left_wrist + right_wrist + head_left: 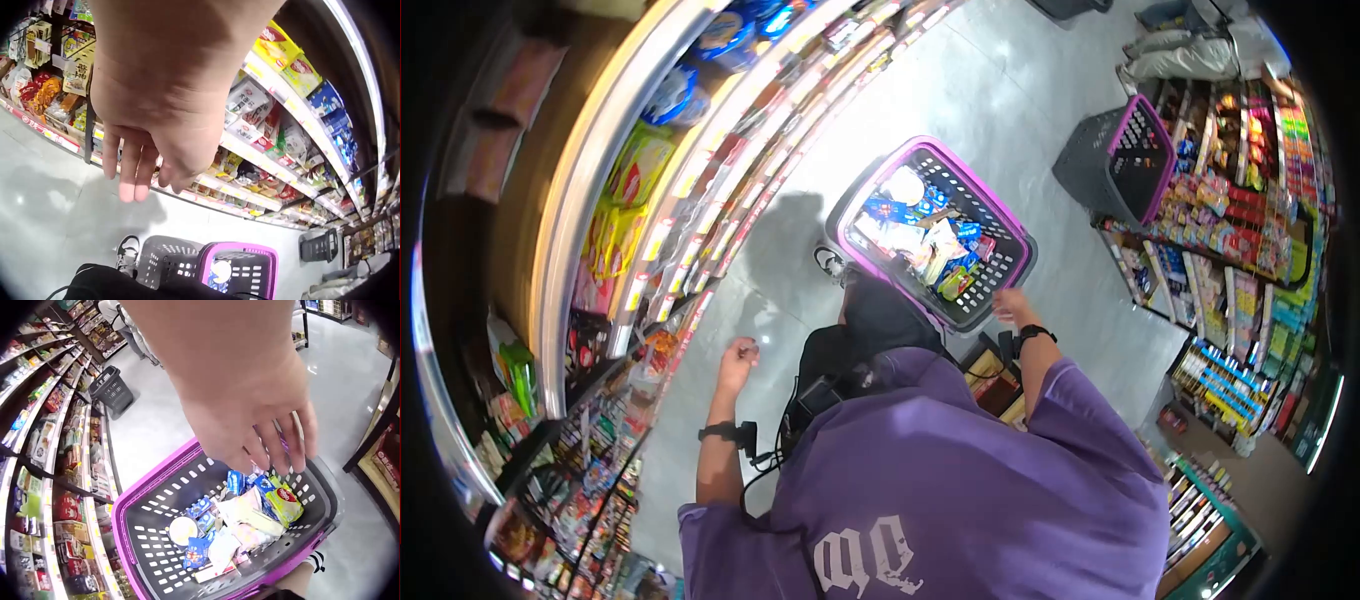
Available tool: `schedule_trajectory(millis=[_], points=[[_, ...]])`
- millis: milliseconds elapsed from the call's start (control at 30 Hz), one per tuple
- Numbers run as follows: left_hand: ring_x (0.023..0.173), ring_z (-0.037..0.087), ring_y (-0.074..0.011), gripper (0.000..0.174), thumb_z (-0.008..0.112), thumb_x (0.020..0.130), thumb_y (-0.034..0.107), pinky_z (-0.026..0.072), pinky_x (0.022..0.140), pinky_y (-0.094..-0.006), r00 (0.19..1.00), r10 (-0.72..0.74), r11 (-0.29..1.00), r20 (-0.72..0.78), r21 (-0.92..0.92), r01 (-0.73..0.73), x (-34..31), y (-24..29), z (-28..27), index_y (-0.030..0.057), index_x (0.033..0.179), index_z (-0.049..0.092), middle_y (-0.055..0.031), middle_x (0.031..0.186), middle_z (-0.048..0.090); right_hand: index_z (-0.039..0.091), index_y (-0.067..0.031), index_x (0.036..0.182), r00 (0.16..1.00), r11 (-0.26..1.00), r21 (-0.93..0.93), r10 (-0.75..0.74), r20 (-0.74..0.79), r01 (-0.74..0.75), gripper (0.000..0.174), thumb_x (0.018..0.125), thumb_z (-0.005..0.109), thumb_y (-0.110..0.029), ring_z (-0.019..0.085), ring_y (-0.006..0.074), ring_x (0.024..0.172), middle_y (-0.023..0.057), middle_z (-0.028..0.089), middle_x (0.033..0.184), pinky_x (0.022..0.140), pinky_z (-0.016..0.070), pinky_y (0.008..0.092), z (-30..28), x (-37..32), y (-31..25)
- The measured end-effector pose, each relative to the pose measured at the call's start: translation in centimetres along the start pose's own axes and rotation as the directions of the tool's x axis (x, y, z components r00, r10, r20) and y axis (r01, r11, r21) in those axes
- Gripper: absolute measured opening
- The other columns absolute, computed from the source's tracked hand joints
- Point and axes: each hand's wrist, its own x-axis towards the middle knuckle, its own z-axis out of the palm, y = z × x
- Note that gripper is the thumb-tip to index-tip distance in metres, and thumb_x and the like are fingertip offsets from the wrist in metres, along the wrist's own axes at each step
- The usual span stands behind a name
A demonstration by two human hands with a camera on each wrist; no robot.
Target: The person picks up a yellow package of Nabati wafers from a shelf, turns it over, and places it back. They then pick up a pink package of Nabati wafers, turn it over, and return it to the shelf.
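A glossy pale grey tiled floor (1000,90) forms an aisle between a long white shelving rack of coloured snack packets (700,170) along its left edge and a shorter stocked rack (1250,230) along its right. Warm light strips (585,190) line the shelf edges.

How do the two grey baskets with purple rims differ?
The near grey plastic basket is heaped with packets; the far grey plastic basket shows none inside. The near basket lies under the right hand; the far basket stands apart beside the shelves. Both have purple rims and holed walls.
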Motion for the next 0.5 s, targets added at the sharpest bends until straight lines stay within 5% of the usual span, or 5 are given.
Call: schedule_trajectory(millis=[267, 333, 367, 400, 500], points=[[0.081, 0.065, -0.0153, 0.025, 0.061, 0.094, 0.007, 0.0536, 0.075, -0.0289, 0.987, -0.055, 0.997, 0.149, 0.069, 0.045, 0.9, 0.8, 6.7, -0.0002, 0.118, 0.061, -0.0082, 0.090, 0.068, 0.072, -0.0030, 0.088, 0.934, 0.905, -0.270, -0.353, -0.048, 0.329, 0.025, 0.089, 0.064, -0.027, 0.071, 0.0236, 0.070, 0.0125, 0.072, 0.082, 0.064, 0.0575, 0.0423, -0.7, 6.5, -1.6], [0.085, 0.066, -0.0164, 0.022, 0.059, 0.097, 0.005, 0.0559, 0.079, -0.0302, 0.983, -0.082, 0.995, 0.167, 0.072, 0.070, -1.5, 3.7, 9.4, -0.0015, 0.118, 0.061, -0.0083, 0.091, 0.067, 0.073, -0.0016, 0.085, 0.871, 0.714, -0.562, -0.491, 0.024, 0.418, 0.030, 0.088, 0.061, -0.029, 0.072, 0.0266, 0.073, 0.0177, 0.073, 0.086, 0.068, 0.0584, 0.0417, 0.7, 9.3, -0.3], [0.085, 0.066, -0.0166, 0.022, 0.060, 0.097, 0.006, 0.0557, 0.079, -0.0301, 0.977, -0.094, 0.995, 0.190, 0.055, 0.084, -2.5, 3.2, 10.6, -0.0010, 0.118, 0.061, -0.0084, 0.092, 0.067, 0.074, -0.0006, 0.086, 0.696, 0.319, -0.768, -0.683, 0.219, 0.555, 0.037, 0.088, 0.056, -0.033, 0.072, 0.0346, 0.087, 0.0248, 0.072, 0.097, 0.079, 0.0581, 0.0428, 2.3, 19.0, 4.1], [0.086, 0.067, -0.0167, 0.022, 0.060, 0.097, 0.006, 0.0556, 0.079, -0.0299, 0.973, -0.099, 0.995, 0.210, 0.035, 0.094, -2.8, 2.4, 11.8, -0.0006, 0.118, 0.061, -0.0086, 0.092, 0.068, 0.076, -0.0023, 0.091, 0.874, 0.623, -0.684, -0.485, 0.043, 0.380, 0.038, 0.090, 0.053, -0.033, 0.069, 0.0400, 0.100, 0.0255, 0.071, 0.106, 0.088, 0.0557, 0.0474, 3.2, 10.6, -0.8], [0.087, 0.068, -0.0174, 0.025, 0.063, 0.097, 0.011, 0.0552, 0.080, -0.0300, 0.949, -0.220, 0.971, 0.226, 0.142, 0.191, -3.4, 3.3, 15.6, 0.0006, 0.120, 0.061, -0.0092, 0.094, 0.069, 0.072, -0.0031, 0.107, 0.882, 0.527, -0.746, -0.437, 0.175, 0.408, 0.042, 0.092, 0.047, -0.033, 0.067, 0.0407, 0.105, 0.0231, 0.070, 0.113, 0.095, 0.0533, 0.0472, 6.4, 14.1, -1.0]])
